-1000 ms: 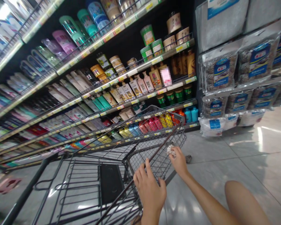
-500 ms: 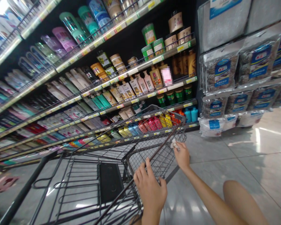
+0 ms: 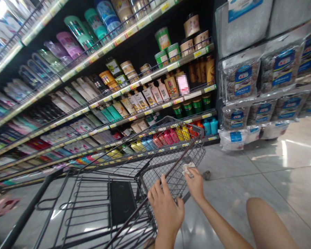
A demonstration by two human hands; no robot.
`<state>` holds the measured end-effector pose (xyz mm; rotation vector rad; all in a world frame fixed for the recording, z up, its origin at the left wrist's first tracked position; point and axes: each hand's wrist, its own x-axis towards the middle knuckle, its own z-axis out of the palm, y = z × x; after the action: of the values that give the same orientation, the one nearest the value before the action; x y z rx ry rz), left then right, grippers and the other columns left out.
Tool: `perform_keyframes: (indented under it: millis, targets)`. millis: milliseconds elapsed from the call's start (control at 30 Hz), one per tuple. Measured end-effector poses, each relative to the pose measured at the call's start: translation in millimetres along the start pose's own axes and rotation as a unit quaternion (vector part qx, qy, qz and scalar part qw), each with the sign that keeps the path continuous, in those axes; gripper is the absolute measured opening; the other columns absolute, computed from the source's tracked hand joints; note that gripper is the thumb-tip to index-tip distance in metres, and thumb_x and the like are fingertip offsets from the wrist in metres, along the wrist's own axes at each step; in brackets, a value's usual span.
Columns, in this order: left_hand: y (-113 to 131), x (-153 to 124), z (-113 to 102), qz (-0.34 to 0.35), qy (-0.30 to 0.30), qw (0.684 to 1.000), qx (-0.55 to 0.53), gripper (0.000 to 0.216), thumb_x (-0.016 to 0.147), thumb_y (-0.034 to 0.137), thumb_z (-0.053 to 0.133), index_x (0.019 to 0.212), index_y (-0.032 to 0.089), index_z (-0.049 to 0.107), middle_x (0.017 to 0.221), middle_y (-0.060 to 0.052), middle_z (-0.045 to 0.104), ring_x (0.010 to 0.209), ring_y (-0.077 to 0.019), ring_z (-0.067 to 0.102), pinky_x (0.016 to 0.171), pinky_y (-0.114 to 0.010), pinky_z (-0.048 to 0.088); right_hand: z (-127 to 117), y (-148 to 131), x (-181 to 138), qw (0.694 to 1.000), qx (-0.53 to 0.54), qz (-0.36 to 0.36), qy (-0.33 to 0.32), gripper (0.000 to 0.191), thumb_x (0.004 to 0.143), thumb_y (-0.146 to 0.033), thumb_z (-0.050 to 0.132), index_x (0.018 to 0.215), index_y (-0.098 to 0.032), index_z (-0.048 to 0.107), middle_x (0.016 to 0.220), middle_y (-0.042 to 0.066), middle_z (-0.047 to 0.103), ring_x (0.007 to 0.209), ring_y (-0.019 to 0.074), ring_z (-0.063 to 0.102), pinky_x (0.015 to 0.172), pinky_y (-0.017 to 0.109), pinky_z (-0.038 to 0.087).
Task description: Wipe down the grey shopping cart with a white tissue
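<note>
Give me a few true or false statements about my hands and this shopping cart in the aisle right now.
1. The right hand holds a crumpled white scrap at the shopping cart. True.
2. The left hand is lifting a bottle off a shelf. False: it rests on the cart's handle bar and holds no bottle.
3. Shelves of bottles run along the left side of the cart. True.
4. The bagged goods with blue labels hang to the left of the cart. False: they hang on a rack to the right, past the end of the shelves.
5. The floor is carpeted. False: it is glossy tile that reflects the lights.
</note>
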<state>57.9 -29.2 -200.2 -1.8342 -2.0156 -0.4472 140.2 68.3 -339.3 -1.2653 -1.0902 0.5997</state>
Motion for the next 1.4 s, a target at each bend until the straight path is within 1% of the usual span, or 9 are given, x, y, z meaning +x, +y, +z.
perform_keyframes:
  millis: [200, 400, 633, 767, 900, 1000, 1133, 1267, 1400]
  targets:
    - [-1, -1, 1, 0.002, 0.005, 1.0, -0.007, 0.071, 0.066, 0.02, 0.054, 0.134, 0.01, 0.037, 0.118, -0.015, 0.047, 0.11, -0.0305, 0.041, 0.098, -0.049, 0.031, -5, -7, -11, 1.0, 0.014, -0.008, -0.024, 0.019, 0.074, -0.023, 0.056, 0.083, -0.017, 0.071, 0.087, 0.008, 0.064, 0.082, 0.0206, 0.063, 0.076, 0.034, 0.053]
    - [-1, -1, 0, -0.001, 0.009, 1.0, -0.019, 0.07, 0.066, 0.018, 0.053, 0.134, 0.01, 0.039, 0.12, -0.016, 0.047, 0.111, -0.0297, 0.041, 0.098, -0.049, 0.03, -10, -19, -21, 0.998, -0.037, -0.045, -0.038, 0.022, 0.077, -0.02, 0.052, 0.088, -0.018, 0.071, 0.12, 0.013, 0.056, 0.096, 0.0218, 0.063, 0.082, 0.035, 0.053]
    - [-2, -2, 1, 0.0, 0.013, 1.0, -0.021, 0.07, 0.066, 0.017, 0.053, 0.134, 0.01, 0.038, 0.12, -0.016, 0.048, 0.111, -0.03, 0.041, 0.099, -0.049, 0.03, -10, -11, -11, 0.994, -0.057, -0.054, -0.07, 0.023, 0.079, -0.022, 0.048, 0.09, -0.017, 0.068, 0.084, 0.007, 0.065, 0.078, 0.0197, 0.063, 0.071, 0.03, 0.05]
    - [-3, -2, 4, -0.002, 0.015, 1.0, -0.02, 0.07, 0.066, 0.017, 0.052, 0.135, 0.011, 0.037, 0.119, -0.014, 0.048, 0.11, -0.0293, 0.042, 0.099, -0.049, 0.03, -7, -6, -2, 0.998, -0.057, 0.018, -0.028, 0.022, 0.075, -0.03, 0.051, 0.079, -0.017, 0.068, 0.077, 0.007, 0.066, 0.071, 0.0205, 0.062, 0.067, 0.03, 0.048]
    - [-5, -2, 5, 0.003, 0.011, 1.0, -0.016, 0.071, 0.067, 0.017, 0.053, 0.135, 0.012, 0.036, 0.121, -0.014, 0.047, 0.11, -0.0293, 0.042, 0.099, -0.048, 0.03, -1, -4, 2, 0.989, -0.039, 0.145, -0.018, 0.028, 0.071, -0.036, 0.052, 0.081, -0.016, 0.069, 0.074, 0.008, 0.069, 0.067, 0.0222, 0.063, 0.06, 0.029, 0.047]
    - [-6, -2, 5, 0.006, 0.018, 1.0, -0.018, 0.068, 0.068, 0.016, 0.053, 0.135, 0.012, 0.037, 0.119, -0.013, 0.047, 0.11, -0.0287, 0.042, 0.099, -0.046, 0.031, -1, 1, 5, 0.968, -0.016, 0.252, -0.005, 0.026, 0.065, -0.034, 0.057, 0.079, -0.017, 0.069, 0.066, 0.007, 0.069, 0.06, 0.0226, 0.064, 0.053, 0.027, 0.045]
    - [-10, -2, 6, 0.011, 0.029, 0.999, -0.024, 0.064, 0.07, 0.014, 0.051, 0.133, 0.012, 0.039, 0.116, -0.013, 0.049, 0.108, -0.0271, 0.044, 0.097, -0.045, 0.033, -15, 10, 8, 0.93, 0.011, 0.366, 0.012, 0.008, 0.057, -0.026, 0.06, 0.059, -0.019, 0.062, 0.045, 0.002, 0.061, 0.044, 0.0215, 0.06, 0.042, 0.027, 0.043]
    - [-15, -3, 8, 0.017, 0.036, 0.999, -0.016, 0.06, 0.072, 0.013, 0.049, 0.132, 0.013, 0.04, 0.114, -0.013, 0.05, 0.108, -0.0262, 0.045, 0.096, -0.045, 0.033, -24, 8, 10, 0.92, 0.054, 0.388, 0.02, 0.005, 0.056, -0.024, 0.06, 0.056, -0.02, 0.057, 0.04, -0.001, 0.057, 0.036, 0.0202, 0.057, 0.037, 0.027, 0.043]
    - [-22, -7, 9, 0.031, 0.032, 0.999, -0.012, 0.059, 0.074, 0.011, 0.048, 0.132, 0.012, 0.04, 0.117, -0.013, 0.051, 0.11, -0.0257, 0.045, 0.096, -0.043, 0.033, -14, -9, 17, 0.915, 0.12, 0.386, 0.014, 0.012, 0.057, -0.028, 0.06, 0.063, -0.018, 0.06, 0.045, -0.001, 0.06, 0.039, 0.0184, 0.059, 0.037, 0.026, 0.046]
